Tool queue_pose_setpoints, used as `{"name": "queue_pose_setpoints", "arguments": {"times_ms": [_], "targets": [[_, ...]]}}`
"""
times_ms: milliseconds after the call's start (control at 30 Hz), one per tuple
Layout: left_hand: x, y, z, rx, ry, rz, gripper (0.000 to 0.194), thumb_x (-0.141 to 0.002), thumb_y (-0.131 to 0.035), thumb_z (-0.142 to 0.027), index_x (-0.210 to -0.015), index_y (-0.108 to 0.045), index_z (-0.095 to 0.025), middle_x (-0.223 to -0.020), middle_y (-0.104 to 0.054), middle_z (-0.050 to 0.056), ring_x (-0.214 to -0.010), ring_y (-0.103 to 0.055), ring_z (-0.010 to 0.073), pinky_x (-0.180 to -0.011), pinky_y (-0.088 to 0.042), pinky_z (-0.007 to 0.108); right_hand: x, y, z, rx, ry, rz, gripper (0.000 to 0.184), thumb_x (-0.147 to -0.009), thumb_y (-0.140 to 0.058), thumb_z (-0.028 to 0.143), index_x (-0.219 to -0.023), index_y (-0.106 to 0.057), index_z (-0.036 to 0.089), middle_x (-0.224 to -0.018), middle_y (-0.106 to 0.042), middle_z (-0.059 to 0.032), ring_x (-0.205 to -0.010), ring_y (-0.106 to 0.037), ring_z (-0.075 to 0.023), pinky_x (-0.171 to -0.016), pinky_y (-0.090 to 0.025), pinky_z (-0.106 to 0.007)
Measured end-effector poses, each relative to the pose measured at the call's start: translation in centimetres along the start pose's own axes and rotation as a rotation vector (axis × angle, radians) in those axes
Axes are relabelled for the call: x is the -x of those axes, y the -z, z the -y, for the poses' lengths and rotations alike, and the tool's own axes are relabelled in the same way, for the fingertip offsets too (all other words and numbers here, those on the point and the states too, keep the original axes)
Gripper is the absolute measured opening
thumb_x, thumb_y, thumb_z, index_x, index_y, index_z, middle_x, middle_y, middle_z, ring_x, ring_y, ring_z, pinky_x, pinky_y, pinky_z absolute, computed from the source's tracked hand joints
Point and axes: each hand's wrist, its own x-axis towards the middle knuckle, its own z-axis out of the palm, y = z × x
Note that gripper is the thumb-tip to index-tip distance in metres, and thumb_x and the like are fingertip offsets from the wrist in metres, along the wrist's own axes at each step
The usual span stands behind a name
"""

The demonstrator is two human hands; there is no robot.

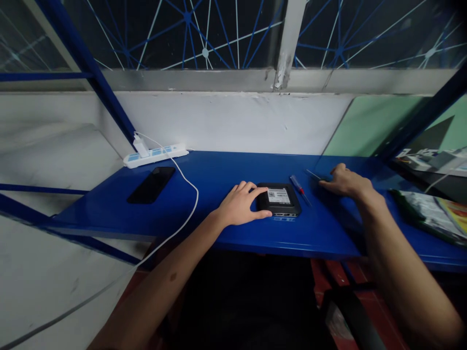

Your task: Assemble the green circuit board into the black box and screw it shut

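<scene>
A flat black electronic box (291,208) with a white label and ports along its front edge lies on the blue table. My left hand (241,204) holds it at the left side, thumb at the front edge and index finger on top. Just right of the box is a screwdriver with a clear, blue and red handle (299,187), lying loose. Farther right, my right hand (346,181) is closed around a second screwdriver (313,175), its thin metal shaft pointing left and away from me. Most of that handle is hidden in my fingers.
A black phone (152,185) lies at the left, near a white power strip (156,154) with a charger. Its white cable (193,194) crosses the table and hangs over the front edge. A shiny packet (434,214) lies at the right. Blue posts (91,63) frame the table.
</scene>
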Motion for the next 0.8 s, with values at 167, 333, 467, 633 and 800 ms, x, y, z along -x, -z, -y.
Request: {"name": "queue_pose_setpoints", "arguments": {"times_ms": [167,333,467,633,800], "targets": [[0.0,-0.1,0.1,0.006,-0.005,-0.021,0.077,-0.085,-0.048,-0.081,-0.149,-0.044,-0.037,-0.136,-0.054,0.009,-0.121,-0.048,0.0347,-0.099,-0.047,0.055,-1.1,-1.2,-1.3,-0.030,-0.003,0.058,0.041,-0.074,-0.072,0.040,-0.104,-0.057,0.016,-0.107,-0.072,-0.0239,-0.105,-0.071,-0.0441,-0.087,-0.053,-0.056],[0.0,0.1,0.0,-0.002,0.012,-0.004,0.076,-0.085,-0.049,-0.080,-0.148,-0.045,-0.037,-0.137,-0.054,0.008,-0.122,-0.048,0.0345,-0.099,-0.047,0.052,-1.1,-1.1,-0.8,-0.203,0.064,-0.058,0.034,-0.080,-0.063,0.033,-0.109,-0.056,0.017,-0.108,-0.070,-0.0239,-0.100,-0.070,-0.0378,-0.085,-0.053,-0.050],[0.0,0.2,-0.1,-0.002,0.011,-0.001,0.078,-0.085,-0.049,-0.080,-0.149,-0.044,-0.035,-0.137,-0.053,0.008,-0.123,-0.048,0.0345,-0.100,-0.046,0.052,-0.7,-0.6,0.3,-0.466,0.178,-0.078,0.032,-0.091,-0.051,0.029,-0.120,-0.049,0.017,-0.091,-0.069,-0.0126,-0.074,-0.070,-0.0221,-0.067,-0.057,-0.036],[0.1,0.1,-0.1,-0.004,0.005,-0.002,0.077,-0.086,-0.047,-0.081,-0.148,-0.044,-0.035,-0.137,-0.054,0.008,-0.123,-0.048,0.0337,-0.101,-0.046,0.053,0.2,0.0,1.0,-0.810,0.307,-0.039,0.036,-0.085,-0.063,0.036,-0.116,-0.057,0.018,-0.088,-0.065,-0.0026,-0.068,-0.066,-0.0145,-0.070,-0.060,-0.033],[0.0,0.1,0.0,0.008,0.001,-0.013,0.079,-0.083,-0.052,-0.082,-0.146,-0.045,-0.036,-0.141,-0.050,0.009,-0.127,-0.046,0.0361,-0.104,-0.045,0.058,0.7,0.8,0.9,-1.191,0.291,-0.041,0.040,-0.072,-0.081,0.035,-0.107,-0.068,0.022,-0.093,-0.068,-0.0015,-0.072,-0.068,-0.0147,-0.077,-0.059,-0.035]]}}
